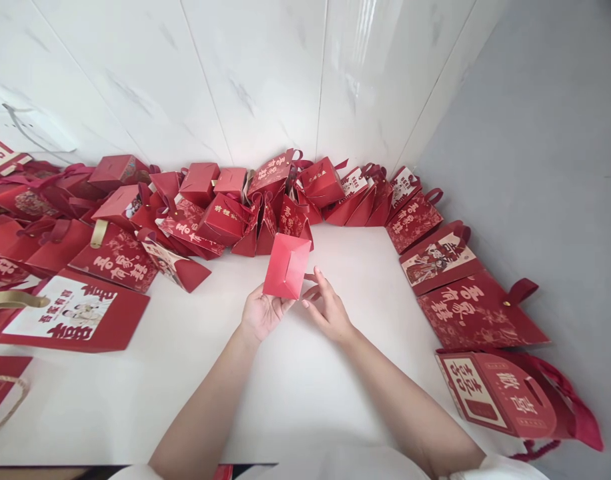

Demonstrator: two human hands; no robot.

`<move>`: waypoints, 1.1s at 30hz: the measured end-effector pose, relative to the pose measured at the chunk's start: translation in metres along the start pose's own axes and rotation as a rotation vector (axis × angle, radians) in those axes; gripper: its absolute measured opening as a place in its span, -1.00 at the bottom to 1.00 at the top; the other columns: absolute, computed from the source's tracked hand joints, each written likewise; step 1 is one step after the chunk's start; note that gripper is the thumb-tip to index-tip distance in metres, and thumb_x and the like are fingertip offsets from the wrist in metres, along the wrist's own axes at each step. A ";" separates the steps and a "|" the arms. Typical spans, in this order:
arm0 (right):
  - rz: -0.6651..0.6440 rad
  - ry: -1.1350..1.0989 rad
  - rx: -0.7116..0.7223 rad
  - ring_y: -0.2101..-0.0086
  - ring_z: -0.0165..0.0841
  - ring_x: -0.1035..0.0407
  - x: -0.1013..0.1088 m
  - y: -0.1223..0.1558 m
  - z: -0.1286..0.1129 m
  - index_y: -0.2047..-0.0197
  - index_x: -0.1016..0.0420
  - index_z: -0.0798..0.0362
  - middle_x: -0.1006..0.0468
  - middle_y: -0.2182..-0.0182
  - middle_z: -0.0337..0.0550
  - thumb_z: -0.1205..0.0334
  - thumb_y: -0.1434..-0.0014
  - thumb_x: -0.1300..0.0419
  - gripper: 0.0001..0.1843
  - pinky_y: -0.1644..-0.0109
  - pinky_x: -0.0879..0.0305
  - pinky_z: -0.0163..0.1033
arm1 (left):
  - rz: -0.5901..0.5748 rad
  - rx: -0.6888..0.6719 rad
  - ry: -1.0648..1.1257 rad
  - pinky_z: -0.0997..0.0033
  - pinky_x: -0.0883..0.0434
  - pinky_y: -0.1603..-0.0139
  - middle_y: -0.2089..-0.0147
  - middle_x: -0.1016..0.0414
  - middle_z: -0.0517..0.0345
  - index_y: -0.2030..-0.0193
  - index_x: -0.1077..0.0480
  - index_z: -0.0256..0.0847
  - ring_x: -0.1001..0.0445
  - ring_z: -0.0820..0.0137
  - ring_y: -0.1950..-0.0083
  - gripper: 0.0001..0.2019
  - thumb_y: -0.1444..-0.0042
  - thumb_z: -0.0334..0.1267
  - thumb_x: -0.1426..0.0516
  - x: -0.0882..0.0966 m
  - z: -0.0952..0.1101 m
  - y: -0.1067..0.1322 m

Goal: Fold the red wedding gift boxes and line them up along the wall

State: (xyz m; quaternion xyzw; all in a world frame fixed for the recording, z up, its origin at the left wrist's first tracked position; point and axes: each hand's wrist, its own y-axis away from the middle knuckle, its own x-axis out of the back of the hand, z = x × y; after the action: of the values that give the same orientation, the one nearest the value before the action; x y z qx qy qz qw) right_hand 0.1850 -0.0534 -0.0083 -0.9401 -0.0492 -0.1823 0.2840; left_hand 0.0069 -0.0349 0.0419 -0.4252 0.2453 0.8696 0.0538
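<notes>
A small plain red gift box (287, 267) is held up over the white table, one face with folded, interlocked flaps turned toward me. My left hand (264, 312) grips it from below at its lower left, the fingers partly hidden behind it. Just to the right of the box is my right hand (328, 310), its thumb and fingers apart and nothing in them. Whether a fingertip touches the box edge I cannot tell. Beyond the held box stands a red box with pale floral print (294, 219), close to other red gift boxes.
Red gift boxes crowd the back and left of the white table (285, 400), including a large one with a white label (65, 310). More line the right edge, among them a handled box with a dark red ribbon (505, 393). A tiled wall (265, 73) rises behind.
</notes>
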 end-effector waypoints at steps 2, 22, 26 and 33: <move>0.001 0.017 0.018 0.22 -0.33 -0.42 0.000 0.000 0.000 -0.45 0.36 -0.24 -0.33 -0.18 -0.01 0.17 -0.31 -0.10 -0.17 0.14 -0.47 -0.12 | 0.016 -0.026 0.008 0.28 -0.59 0.15 0.12 -0.62 0.02 0.07 -0.46 -0.28 -0.60 0.28 0.14 -0.72 -0.27 -0.31 0.05 -0.001 0.001 0.000; 0.008 0.000 0.014 0.09 -0.27 -0.49 0.001 0.000 -0.008 -0.42 0.04 -0.14 -0.51 -0.02 -0.07 0.15 -0.31 -0.10 -0.33 -0.03 -0.44 -0.14 | -0.176 -0.061 -0.178 0.23 -0.48 -0.08 -0.09 -0.52 0.05 -0.16 -0.37 -0.11 -0.53 0.27 -0.05 -0.66 -0.32 -0.16 0.01 -0.003 -0.010 0.000; 0.004 0.062 0.122 0.26 -0.30 -0.48 -0.002 0.002 -0.005 -0.39 -0.02 -0.19 -0.56 0.15 -0.10 0.17 -0.30 -0.11 -0.35 0.15 -0.46 -0.16 | -0.168 -0.051 -0.176 0.21 -0.50 -0.05 -0.06 -0.54 0.02 -0.12 -0.40 -0.16 -0.54 0.24 -0.03 -0.67 -0.30 -0.16 0.00 -0.005 -0.009 0.001; -0.025 0.181 0.305 0.42 -0.34 -0.39 -0.002 0.000 -0.011 -0.39 -0.02 -0.26 -0.52 0.40 -0.24 0.26 -0.29 -0.10 -0.34 0.28 -0.41 -0.21 | -0.130 0.034 -0.089 0.22 -0.52 0.03 0.05 -0.59 -0.01 -0.14 -0.37 -0.23 -0.57 0.25 0.05 -0.64 -0.31 -0.16 0.02 -0.006 -0.009 0.003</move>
State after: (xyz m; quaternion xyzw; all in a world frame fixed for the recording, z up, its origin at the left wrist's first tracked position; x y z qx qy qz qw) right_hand 0.1798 -0.0596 -0.0004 -0.8652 -0.0624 -0.2601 0.4242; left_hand 0.0166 -0.0408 0.0431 -0.4001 0.2293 0.8780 0.1282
